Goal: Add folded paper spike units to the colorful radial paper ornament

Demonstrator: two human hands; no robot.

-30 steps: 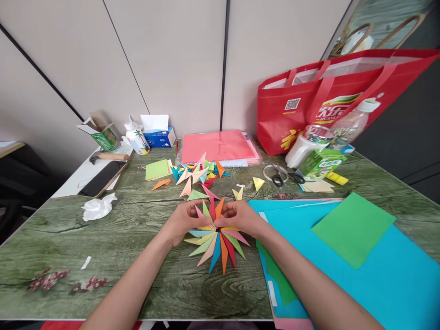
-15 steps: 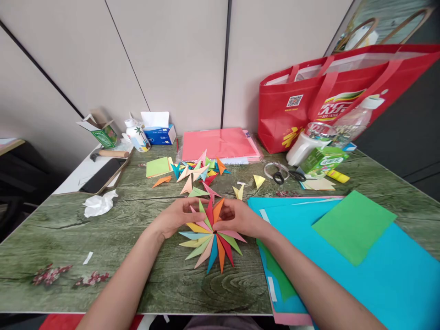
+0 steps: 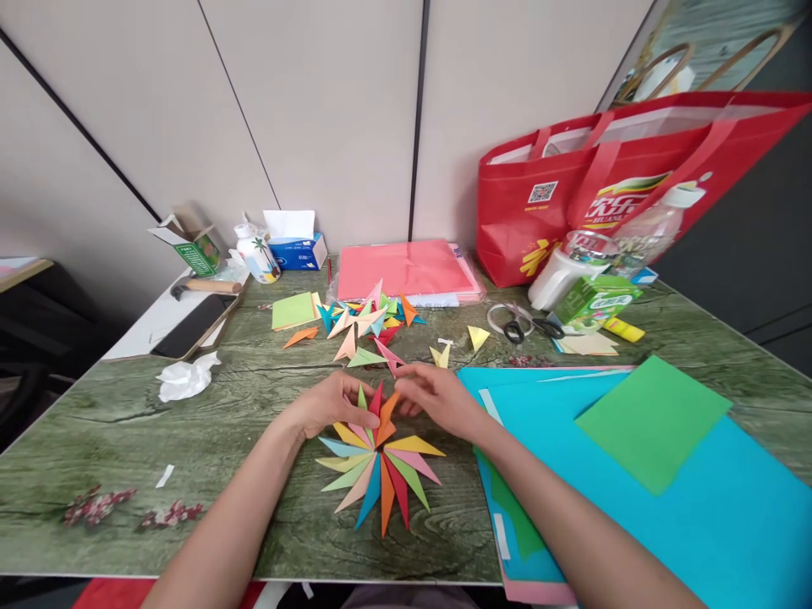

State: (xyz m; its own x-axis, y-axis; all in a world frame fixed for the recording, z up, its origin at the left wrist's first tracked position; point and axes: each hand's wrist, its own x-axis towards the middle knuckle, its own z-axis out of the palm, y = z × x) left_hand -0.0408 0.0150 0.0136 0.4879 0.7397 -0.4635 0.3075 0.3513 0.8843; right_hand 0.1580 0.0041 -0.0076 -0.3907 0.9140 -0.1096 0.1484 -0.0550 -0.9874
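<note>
A pinwheel-like paper star (image 3: 373, 461) of folded, many-coloured points lies low over the table in front of me. My left hand (image 3: 333, 404) pinches its upper left side, thumb on top by the red and green points. At the tip of the orange point (image 3: 386, 419) is my right hand (image 3: 437, 397), thumb and bent fingers closed about it; its fingertips are partly hidden. A gap shows between the orange point and the yellow one to its right. Just beyond my hands lies a pile of loose folded paper pieces (image 3: 361, 317).
Blue sheets (image 3: 539, 423) with a green square (image 3: 653, 423) lie under my right forearm. Scissors (image 3: 529, 328), a green box (image 3: 596, 300) and a red bag (image 3: 520, 203) stand farther right. Crumpled tissue (image 3: 189, 376), a phone (image 3: 196, 324) and a hammer (image 3: 206, 286) are left.
The star has shifted toward me and slightly left. My right hand has drawn back from its centre to the orange tip, uncovering the yellow point. My left hand still pinches the star.
</note>
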